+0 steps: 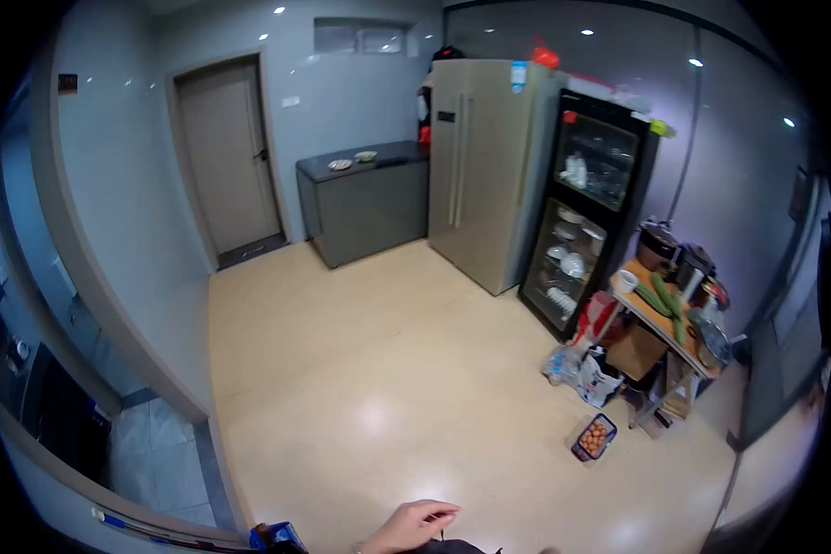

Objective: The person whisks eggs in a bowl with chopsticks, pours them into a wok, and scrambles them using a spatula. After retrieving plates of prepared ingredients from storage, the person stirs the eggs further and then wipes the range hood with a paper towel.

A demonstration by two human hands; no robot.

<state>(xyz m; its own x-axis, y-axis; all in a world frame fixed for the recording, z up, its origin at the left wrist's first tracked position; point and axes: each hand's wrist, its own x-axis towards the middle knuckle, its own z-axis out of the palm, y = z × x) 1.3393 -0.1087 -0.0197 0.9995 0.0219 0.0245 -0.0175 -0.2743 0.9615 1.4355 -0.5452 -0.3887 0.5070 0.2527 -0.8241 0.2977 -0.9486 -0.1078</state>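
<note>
My left hand point(411, 526) is low in the middle of the head view, in front of dark clothing point(452, 547). Its fingers are bent and pressed together, pointing right. A thin dark strip shows just under the fingertips; whether the hand grips it is too small to make out. Of my right hand point(550, 550), only a sliver of skin shows at the bottom edge, with its fingers hidden. Out on the floor, away from both hands, a basket point(577, 452) holds several brown eggs point(595, 437).
A cluttered table point(651, 314) with green gourds point(660, 294) and pots stands at right, bags point(600, 383) beneath it. Beyond are a glass-door cabinet point(586, 222), fridge point(485, 166), grey chest point(374, 217) and closed door point(231, 157). A doorway opens left; a blue item point(277, 535) lies below.
</note>
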